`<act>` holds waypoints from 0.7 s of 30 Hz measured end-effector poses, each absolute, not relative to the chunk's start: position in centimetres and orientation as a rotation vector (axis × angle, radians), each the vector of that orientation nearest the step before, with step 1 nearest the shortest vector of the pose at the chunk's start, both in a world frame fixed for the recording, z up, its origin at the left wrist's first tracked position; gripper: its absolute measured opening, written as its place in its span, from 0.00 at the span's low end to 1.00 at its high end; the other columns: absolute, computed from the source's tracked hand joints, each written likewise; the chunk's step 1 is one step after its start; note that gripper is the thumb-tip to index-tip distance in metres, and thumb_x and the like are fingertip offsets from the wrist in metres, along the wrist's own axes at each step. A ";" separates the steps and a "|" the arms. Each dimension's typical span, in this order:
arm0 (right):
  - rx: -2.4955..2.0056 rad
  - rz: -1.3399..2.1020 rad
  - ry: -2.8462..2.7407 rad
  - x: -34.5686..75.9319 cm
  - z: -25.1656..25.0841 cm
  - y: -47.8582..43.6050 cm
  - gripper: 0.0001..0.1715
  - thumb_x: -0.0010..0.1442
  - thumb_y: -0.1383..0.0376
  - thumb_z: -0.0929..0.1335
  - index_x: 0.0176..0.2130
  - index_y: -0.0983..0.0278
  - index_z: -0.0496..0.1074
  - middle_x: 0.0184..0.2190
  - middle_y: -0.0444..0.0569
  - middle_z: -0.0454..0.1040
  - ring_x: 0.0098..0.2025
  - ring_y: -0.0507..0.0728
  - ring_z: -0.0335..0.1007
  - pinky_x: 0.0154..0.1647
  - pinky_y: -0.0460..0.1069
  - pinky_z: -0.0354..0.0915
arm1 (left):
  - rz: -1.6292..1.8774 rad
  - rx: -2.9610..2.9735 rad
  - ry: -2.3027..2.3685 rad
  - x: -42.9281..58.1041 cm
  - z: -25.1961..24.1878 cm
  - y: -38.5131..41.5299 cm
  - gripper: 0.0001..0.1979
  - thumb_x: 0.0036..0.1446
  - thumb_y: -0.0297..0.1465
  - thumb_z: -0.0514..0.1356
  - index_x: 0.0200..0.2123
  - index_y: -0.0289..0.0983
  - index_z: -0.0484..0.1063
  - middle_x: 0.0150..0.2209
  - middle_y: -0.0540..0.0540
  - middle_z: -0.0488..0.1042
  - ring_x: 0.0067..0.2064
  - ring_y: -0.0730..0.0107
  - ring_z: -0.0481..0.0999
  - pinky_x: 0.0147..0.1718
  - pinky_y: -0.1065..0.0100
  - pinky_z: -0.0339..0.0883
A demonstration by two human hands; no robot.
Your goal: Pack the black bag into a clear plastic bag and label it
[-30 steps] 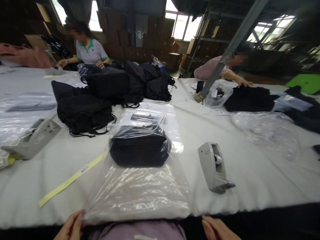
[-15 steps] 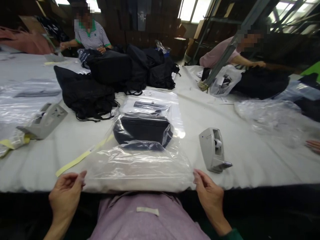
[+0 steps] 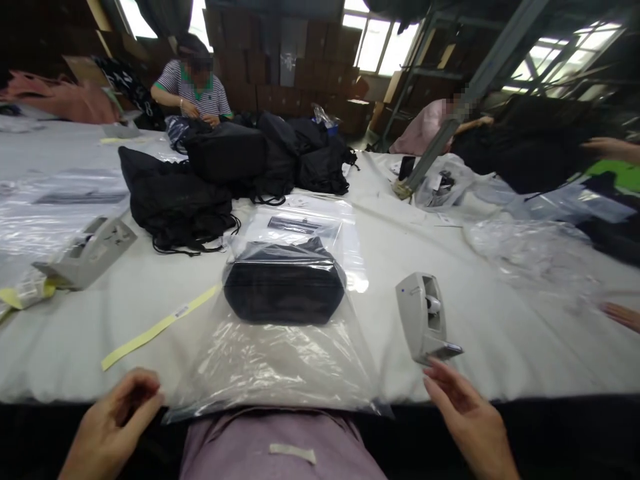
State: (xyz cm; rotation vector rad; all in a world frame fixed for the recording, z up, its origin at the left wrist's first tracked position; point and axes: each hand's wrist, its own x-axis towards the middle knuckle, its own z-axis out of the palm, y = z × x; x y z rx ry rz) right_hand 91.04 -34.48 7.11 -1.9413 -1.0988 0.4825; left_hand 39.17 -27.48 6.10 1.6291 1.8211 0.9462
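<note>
A clear plastic bag (image 3: 280, 373) lies in front of me with a black bag (image 3: 285, 293) inside it. Its near edge hangs slightly over the table edge, against my apron. My left hand (image 3: 115, 417) is beside the bag's near left corner, its fingers curled but apart from the thumb, and I see nothing between them. To the right, my right hand (image 3: 467, 413) is empty, with fingers parted. Its fingertips are at the near end of a grey tape dispenser (image 3: 423, 317). A yellow strip with a small printed label (image 3: 160, 327) lies left of the plastic bag.
Black drawstring bags (image 3: 175, 200) are heaped beyond the plastic bag. Another tape dispenser (image 3: 87, 253) stands at left, near stacked clear bags (image 3: 75, 193). Crumpled plastic (image 3: 540, 253) lies at right, beyond a slanted metal post (image 3: 465, 107). Co-workers (image 3: 193, 93) are across and to the right.
Both hands have let go of the plastic bag's near corners and moved outward. My right hand has gone right to the tape dispenser. The bag's near edge has come closer to me.
</note>
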 end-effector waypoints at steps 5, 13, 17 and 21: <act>-1.807 0.226 -1.400 86.0 9.5 -25.1 0.49 0.56 0.46 0.70 0.65 0.72 0.57 0.56 0.66 0.69 0.54 0.68 0.69 0.55 0.63 0.67 | 0.738 2.442 0.905 53.6 7.6 -21.6 0.20 0.65 0.30 0.50 0.59 0.37 0.65 0.63 0.39 0.63 0.64 0.58 0.62 0.62 0.55 0.57; -1.757 0.125 -1.674 81.7 5.5 -17.9 0.49 0.57 0.57 0.71 0.68 0.68 0.49 0.63 0.63 0.61 0.63 0.68 0.59 0.61 0.63 0.62 | 0.301 2.873 0.668 62.7 -2.1 -18.9 0.30 0.65 0.36 0.53 0.68 0.45 0.49 0.70 0.44 0.48 0.69 0.50 0.49 0.65 0.44 0.42; -1.757 0.149 -1.664 81.8 3.7 -15.9 0.42 0.61 0.57 0.68 0.68 0.64 0.51 0.63 0.59 0.63 0.61 0.67 0.64 0.58 0.62 0.65 | 0.387 2.911 0.488 61.5 -1.7 -18.6 0.29 0.67 0.38 0.50 0.69 0.48 0.47 0.70 0.43 0.50 0.67 0.50 0.54 0.64 0.45 0.45; -1.777 0.238 -1.599 82.4 3.5 -14.8 0.44 0.60 0.53 0.68 0.68 0.64 0.51 0.60 0.59 0.66 0.59 0.68 0.66 0.56 0.62 0.66 | 0.397 2.914 0.429 61.4 -0.3 -17.7 0.29 0.67 0.40 0.50 0.69 0.50 0.46 0.69 0.41 0.51 0.67 0.48 0.56 0.63 0.42 0.48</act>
